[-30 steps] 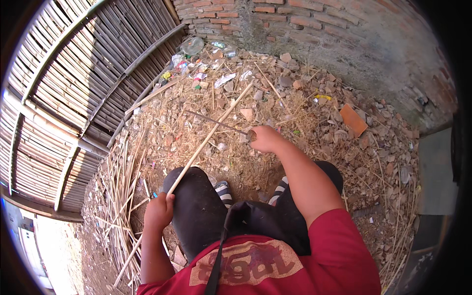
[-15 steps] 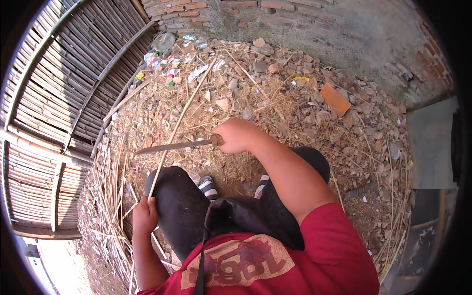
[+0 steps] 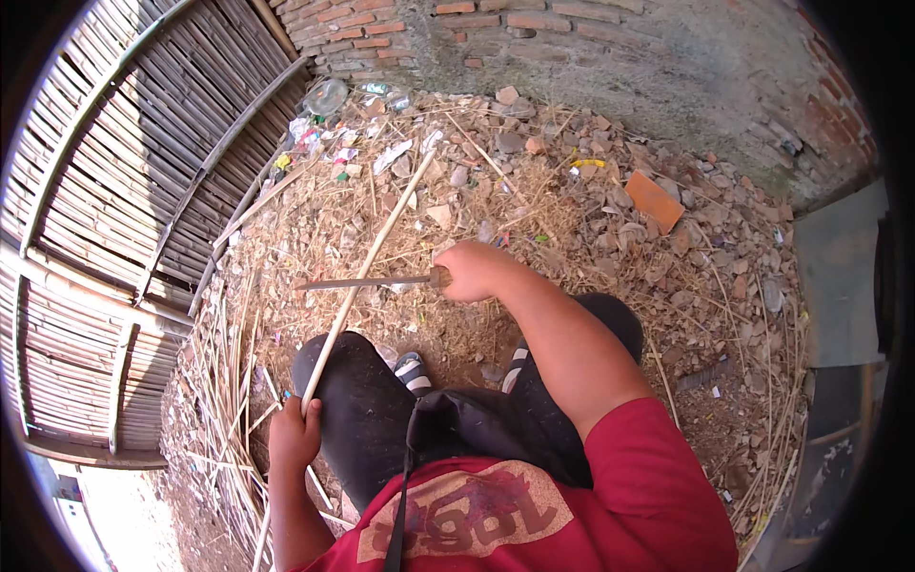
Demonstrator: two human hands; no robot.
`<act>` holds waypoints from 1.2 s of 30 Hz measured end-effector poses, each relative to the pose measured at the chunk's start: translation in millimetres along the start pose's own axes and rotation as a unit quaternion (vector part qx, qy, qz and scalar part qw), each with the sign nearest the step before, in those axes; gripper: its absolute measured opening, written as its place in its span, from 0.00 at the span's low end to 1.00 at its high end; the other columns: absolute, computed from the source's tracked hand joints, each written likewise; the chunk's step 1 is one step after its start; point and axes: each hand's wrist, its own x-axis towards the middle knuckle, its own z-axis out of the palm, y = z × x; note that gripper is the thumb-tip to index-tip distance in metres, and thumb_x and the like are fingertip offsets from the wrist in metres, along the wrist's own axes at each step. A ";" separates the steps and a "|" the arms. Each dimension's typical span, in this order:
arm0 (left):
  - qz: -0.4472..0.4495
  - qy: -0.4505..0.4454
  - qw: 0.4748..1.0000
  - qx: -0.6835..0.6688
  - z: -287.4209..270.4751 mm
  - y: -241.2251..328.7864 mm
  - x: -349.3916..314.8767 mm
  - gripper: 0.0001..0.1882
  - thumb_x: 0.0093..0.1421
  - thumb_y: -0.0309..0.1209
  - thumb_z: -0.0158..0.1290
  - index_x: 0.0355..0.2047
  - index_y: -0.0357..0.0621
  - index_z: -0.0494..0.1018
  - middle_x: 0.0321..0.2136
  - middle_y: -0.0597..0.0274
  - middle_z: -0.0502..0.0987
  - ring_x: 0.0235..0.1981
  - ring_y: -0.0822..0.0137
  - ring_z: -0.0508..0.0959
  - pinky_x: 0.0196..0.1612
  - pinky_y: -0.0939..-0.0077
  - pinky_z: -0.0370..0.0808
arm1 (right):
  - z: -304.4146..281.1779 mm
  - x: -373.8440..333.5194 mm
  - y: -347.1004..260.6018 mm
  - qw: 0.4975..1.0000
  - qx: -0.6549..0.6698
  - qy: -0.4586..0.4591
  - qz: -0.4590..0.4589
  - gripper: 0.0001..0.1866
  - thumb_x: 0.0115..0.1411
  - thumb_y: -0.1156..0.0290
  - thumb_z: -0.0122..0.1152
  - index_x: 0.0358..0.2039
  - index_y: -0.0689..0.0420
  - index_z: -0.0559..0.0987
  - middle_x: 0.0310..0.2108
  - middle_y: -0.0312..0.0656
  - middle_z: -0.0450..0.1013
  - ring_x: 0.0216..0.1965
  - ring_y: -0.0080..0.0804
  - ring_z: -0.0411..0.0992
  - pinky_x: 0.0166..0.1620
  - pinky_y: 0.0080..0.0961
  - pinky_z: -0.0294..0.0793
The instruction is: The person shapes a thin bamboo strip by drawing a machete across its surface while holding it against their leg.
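Observation:
My left hand (image 3: 294,434) is closed around a long pale bamboo strip (image 3: 389,226), beside my left knee. The strip slants up and away from me to the right, with its far end above the littered ground; its near end runs down past my left forearm. In front of my knees, my right hand (image 3: 472,272) grips the wooden handle of a long knife (image 3: 372,283). The blade points left and crosses the strip about midway along its far part. It shows as a thin dark line, and I cannot tell whether it touches the strip.
Many cut strips (image 3: 224,410) lie in a heap on the left, near a bamboo slat wall (image 3: 95,181). Rubble, straw and litter cover the ground up to a brick wall (image 3: 534,38). An orange tile (image 3: 654,202) lies on the rubble; a grey panel (image 3: 839,276) stands right.
The knife has turned so its blade shows thinner and more level. The view has shifted slightly, and both hands keep their hold. The strip's far end appears lower and thicker.

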 end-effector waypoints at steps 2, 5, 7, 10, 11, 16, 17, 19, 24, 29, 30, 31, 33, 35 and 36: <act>0.003 0.013 1.000 0.002 0.4 0.8 -6.2 0.23 0.69 0.47 0.53 0.31 0.35 0.72 0.24 0.35 0.78 0.29 0.31 0.78 0.34 0.40 0.71 | 2.7 1.1 6.3 0.999 -0.013 0.029 -0.009 0.18 0.48 0.66 0.66 0.42 0.52 0.84 0.41 0.49 0.81 0.44 0.50 0.80 0.47 0.45 0.80; -0.008 0.026 1.000 0.014 1.7 -3.5 -15.7 0.22 0.66 0.47 0.57 0.34 0.36 0.72 0.26 0.38 0.79 0.31 0.34 0.79 0.35 0.42 0.73 | 5.2 1.2 12.1 0.999 -0.026 0.036 -0.012 0.19 0.48 0.65 0.66 0.43 0.52 0.84 0.42 0.50 0.81 0.45 0.50 0.80 0.48 0.45 0.80; -0.025 0.028 0.998 0.040 -5.2 3.0 -24.6 0.22 0.65 0.46 0.58 0.39 0.36 0.73 0.31 0.39 0.80 0.34 0.36 0.80 0.37 0.44 0.74 | 6.5 3.4 14.0 0.999 -0.032 0.029 -0.005 0.20 0.48 0.64 0.67 0.43 0.52 0.84 0.42 0.50 0.81 0.46 0.50 0.80 0.48 0.45 0.80; 0.037 0.132 0.989 0.048 4.4 -28.0 -49.4 0.24 0.62 0.46 0.60 0.48 0.39 0.72 0.38 0.40 0.80 0.39 0.39 0.80 0.42 0.47 0.75 | 8.1 5.6 15.6 0.999 -0.035 0.018 0.001 0.20 0.48 0.64 0.66 0.43 0.53 0.84 0.42 0.51 0.81 0.46 0.51 0.80 0.48 0.45 0.80; 0.011 0.107 0.993 0.041 3.3 -36.0 -59.5 0.25 0.62 0.46 0.61 0.49 0.39 0.71 0.39 0.40 0.79 0.40 0.39 0.80 0.43 0.48 0.75 | 6.7 4.2 14.9 0.999 -0.030 0.019 -0.002 0.19 0.48 0.65 0.65 0.43 0.54 0.84 0.42 0.51 0.81 0.45 0.51 0.80 0.48 0.45 0.80; -0.074 0.030 0.996 0.025 5.3 -80.9 -110.2 0.24 0.60 0.46 0.63 0.44 0.39 0.71 0.32 0.45 0.79 0.35 0.42 0.80 0.37 0.50 0.75 | 9.3 4.8 24.5 1.000 -0.006 0.020 -0.016 0.20 0.47 0.66 0.64 0.43 0.56 0.83 0.41 0.54 0.80 0.45 0.54 0.79 0.47 0.45 0.78; -0.110 0.005 0.994 0.017 7.0 -85.7 -114.5 0.22 0.61 0.45 0.62 0.43 0.40 0.72 0.30 0.46 0.79 0.34 0.42 0.80 0.36 0.50 0.75 | 8.0 6.1 21.4 1.000 -0.009 0.014 -0.016 0.19 0.47 0.67 0.63 0.42 0.55 0.83 0.40 0.53 0.81 0.44 0.53 0.79 0.47 0.45 0.79; -0.087 0.074 0.993 0.008 10.1 -76.8 -119.4 0.20 0.63 0.45 0.61 0.33 0.39 0.71 0.23 0.46 0.77 0.27 0.42 0.79 0.31 0.48 0.72 | 8.9 5.9 16.7 1.000 -0.012 0.011 -0.015 0.18 0.47 0.68 0.62 0.41 0.54 0.83 0.40 0.51 0.81 0.44 0.51 0.80 0.47 0.44 0.79; -0.070 0.087 0.994 -0.014 13.4 -70.4 -105.8 0.22 0.66 0.45 0.58 0.27 0.37 0.71 0.20 0.42 0.75 0.24 0.39 0.77 0.28 0.48 0.70 | 0.7 -1.8 8.7 1.000 -0.005 -0.004 -0.005 0.19 0.48 0.66 0.65 0.41 0.57 0.82 0.38 0.54 0.80 0.44 0.54 0.79 0.46 0.46 0.78; -0.061 0.068 0.995 -0.051 19.1 -46.7 -81.1 0.22 0.67 0.45 0.56 0.27 0.36 0.71 0.20 0.42 0.75 0.23 0.40 0.77 0.28 0.49 0.70 | 2.4 -2.2 13.4 0.999 -0.022 0.012 -0.025 0.19 0.48 0.66 0.65 0.42 0.56 0.82 0.39 0.53 0.80 0.44 0.54 0.79 0.47 0.46 0.78; -0.056 0.068 0.994 -0.064 21.0 -44.5 -78.1 0.23 0.68 0.45 0.56 0.26 0.36 0.71 0.20 0.42 0.75 0.23 0.40 0.77 0.28 0.48 0.70 | 3.0 -1.9 13.7 0.999 -0.022 0.014 -0.024 0.19 0.48 0.66 0.65 0.42 0.56 0.82 0.39 0.53 0.80 0.44 0.54 0.79 0.47 0.46 0.78; -0.052 0.069 0.993 -0.077 21.5 -41.7 -75.9 0.23 0.68 0.45 0.56 0.26 0.36 0.72 0.20 0.42 0.75 0.23 0.40 0.77 0.29 0.48 0.70 | 3.2 -2.6 14.8 0.999 -0.022 0.025 -0.022 0.20 0.47 0.66 0.65 0.42 0.56 0.83 0.39 0.53 0.80 0.44 0.54 0.79 0.47 0.46 0.78; -0.053 0.050 0.996 -0.052 19.3 -37.4 -75.7 0.21 0.67 0.44 0.57 0.30 0.36 0.73 0.21 0.41 0.76 0.25 0.40 0.78 0.30 0.48 0.71 | 2.2 -4.7 16.9 0.998 -0.023 0.047 -0.018 0.20 0.47 0.66 0.65 0.43 0.56 0.83 0.40 0.53 0.80 0.44 0.54 0.79 0.48 0.46 0.78; -0.051 0.048 0.996 -0.063 17.4 -35.5 -77.9 0.20 0.66 0.44 0.58 0.32 0.36 0.73 0.22 0.41 0.77 0.26 0.39 0.78 0.31 0.48 0.72 | 0.9 -3.2 16.8 0.999 -0.018 0.032 -0.013 0.21 0.47 0.65 0.66 0.43 0.56 0.83 0.40 0.54 0.80 0.44 0.54 0.79 0.47 0.46 0.78; -0.034 0.055 0.997 -0.037 14.0 -34.5 -80.8 0.20 0.66 0.44 0.58 0.33 0.36 0.73 0.23 0.40 0.77 0.26 0.38 0.79 0.31 0.48 0.72 | 0.2 -3.4 16.8 1.000 -0.016 0.024 -0.010 0.21 0.46 0.65 0.66 0.43 0.56 0.83 0.40 0.54 0.80 0.45 0.54 0.79 0.47 0.46 0.78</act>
